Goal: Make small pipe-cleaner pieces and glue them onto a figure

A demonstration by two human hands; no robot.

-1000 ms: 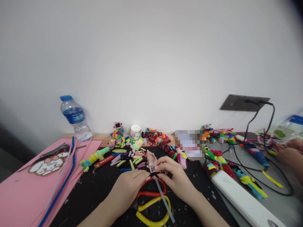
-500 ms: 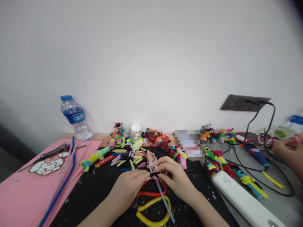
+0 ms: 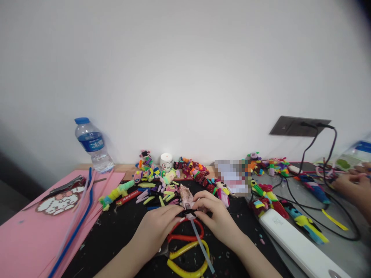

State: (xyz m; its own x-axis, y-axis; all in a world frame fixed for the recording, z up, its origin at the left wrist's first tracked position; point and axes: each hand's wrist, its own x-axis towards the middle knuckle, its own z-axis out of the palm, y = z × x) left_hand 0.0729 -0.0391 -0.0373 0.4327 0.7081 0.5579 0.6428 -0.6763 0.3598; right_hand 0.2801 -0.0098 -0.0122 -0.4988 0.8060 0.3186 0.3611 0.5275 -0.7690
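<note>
Between the fingertips of both hands is a short black fuzzy piece [image 3: 189,212], which looks like a bit of pipe cleaner. My left hand [image 3: 158,226] pinches its left end, and my right hand [image 3: 216,216] pinches the right end with thumb and fingers. Just beyond them lies a stained pinkish-white object [image 3: 186,195], perhaps a glue gun, partly covered by my fingers. A translucent glue stick [image 3: 203,249] slants from it toward me. Under the stick lie a red looped handle [image 3: 199,229] and a yellow looped handle [image 3: 191,275]; what they belong to is hidden.
Cut pipe-cleaner pieces [image 3: 149,200] and fuzzy figures [image 3: 199,175] spread behind my hands. A water bottle [image 3: 94,144] and pink sheet [image 3: 23,247] are left. Rightward are a white elongated device [image 3: 298,243], black cables [image 3: 290,193] and another person's hand [image 3: 352,187].
My left hand has shifted slightly left, and more of the black piece shows between my fingertips. At the right, the other person's hands have moved slightly.
</note>
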